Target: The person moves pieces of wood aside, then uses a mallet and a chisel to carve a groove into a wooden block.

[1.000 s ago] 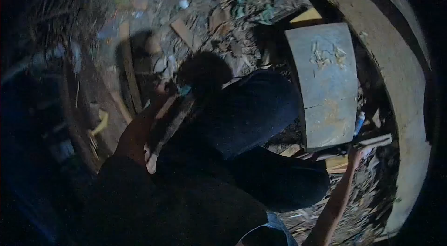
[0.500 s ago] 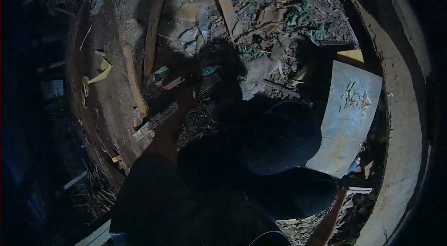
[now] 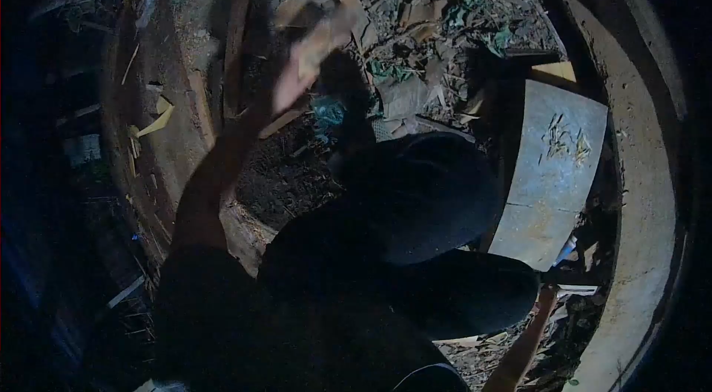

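My left hand (image 3: 300,73) is stretched forward over the littered ground, smeared by motion, and its fingers do not show clearly. Under it are wood scraps, including a short brown strip (image 3: 283,123) near my wrist, and a crumpled bluish plastic piece (image 3: 328,114) to the right. My right hand (image 3: 546,297) is low at the right, beside my dark-clothed knee (image 3: 497,292). Its fingers look closed and are partly hidden; what they grip I cannot tell. A pale flat strip (image 3: 578,290) lies right at the fingertips.
A pale, bent panel (image 3: 552,169) with wood chips on it leans to the right of my knees. Beyond it runs a long curved timber (image 3: 638,169). Ahead are dry leaves, cardboard and wood scraps (image 3: 423,21). A long plank (image 3: 239,43) and a yellowish scrap (image 3: 158,121) lie on the left.
My left hand has swung forward and up from low between my knees and the planks. The wood strip near it before no longer shows there. My right hand stays almost in place.
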